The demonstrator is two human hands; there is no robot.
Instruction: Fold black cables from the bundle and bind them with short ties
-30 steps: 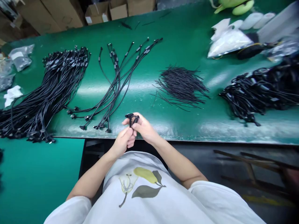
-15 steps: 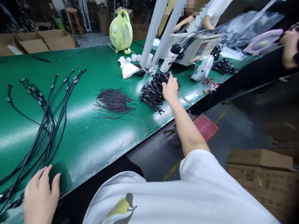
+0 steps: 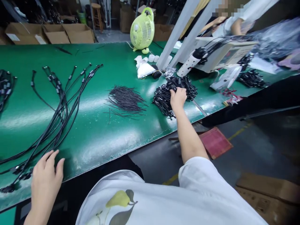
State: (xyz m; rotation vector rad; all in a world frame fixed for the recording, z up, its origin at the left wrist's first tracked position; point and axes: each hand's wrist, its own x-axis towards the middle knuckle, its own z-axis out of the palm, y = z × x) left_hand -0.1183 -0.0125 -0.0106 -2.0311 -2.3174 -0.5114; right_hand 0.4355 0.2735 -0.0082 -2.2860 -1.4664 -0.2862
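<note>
My right hand (image 3: 178, 99) reaches into a heap of short black bundled cables (image 3: 162, 101). Its fingers curl down onto the cables, and the fingertips are partly hidden among them. My left hand (image 3: 48, 170) is at the table's near edge with the thumb apart from the fingers, holding nothing. Just beyond it lie long black cables (image 3: 67, 103) with small grey sleeves near their far ends. Between the two hands is a flat pile of thin dark ties or wires (image 3: 126, 99).
A green fan (image 3: 142, 31) stands at the table's far edge. White posts (image 3: 179, 34) rise beside a spotted bottle (image 3: 191, 64) and a pale machine box (image 3: 217, 53). More cables (image 3: 4, 87) lie far left. Another person's arm (image 3: 214, 23) shows at the back.
The view has swung left, so table things sit farther right. My right hand has pressed lower into the cable heap, its fingers more curled. My left hand stays open near the long cables.
</note>
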